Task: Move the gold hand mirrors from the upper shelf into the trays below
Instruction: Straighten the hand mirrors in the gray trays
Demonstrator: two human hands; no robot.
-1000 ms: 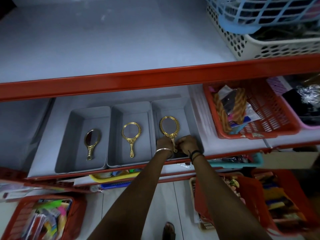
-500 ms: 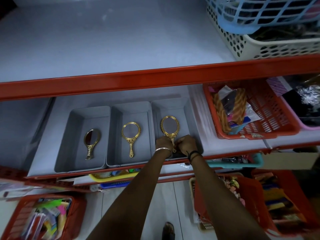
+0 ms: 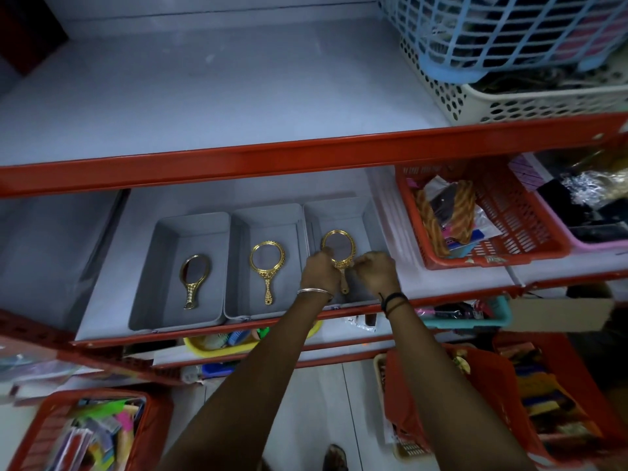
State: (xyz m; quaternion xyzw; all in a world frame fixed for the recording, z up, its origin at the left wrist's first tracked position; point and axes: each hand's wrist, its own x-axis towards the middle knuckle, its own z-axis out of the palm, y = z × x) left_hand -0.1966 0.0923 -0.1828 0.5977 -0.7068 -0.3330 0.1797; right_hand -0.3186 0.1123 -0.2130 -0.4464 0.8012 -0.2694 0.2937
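Three grey trays stand side by side on the lower shelf. The left tray (image 3: 159, 266) holds a gold hand mirror (image 3: 193, 277) lying flat. In the middle tray (image 3: 238, 253) lies a second gold mirror (image 3: 267, 266). A third gold mirror (image 3: 338, 248) is inside the right tray (image 3: 368, 219), its handle pointing toward me. My left hand (image 3: 319, 271) and my right hand (image 3: 375, 271) both pinch it where the frame meets the handle. The upper shelf (image 3: 210, 96) is bare of mirrors.
A red basket (image 3: 530, 232) of hair items sits right of the trays, a pink one beyond it. White and blue baskets (image 3: 509, 93) fill the upper shelf's right end. Red shelf edges (image 3: 272, 158) run across. More full baskets stand below on both sides.
Both hands have slid up the handle to the base of the mirror's frame, and the mirror sits slightly farther back in the right tray. The other two mirrors have not moved.
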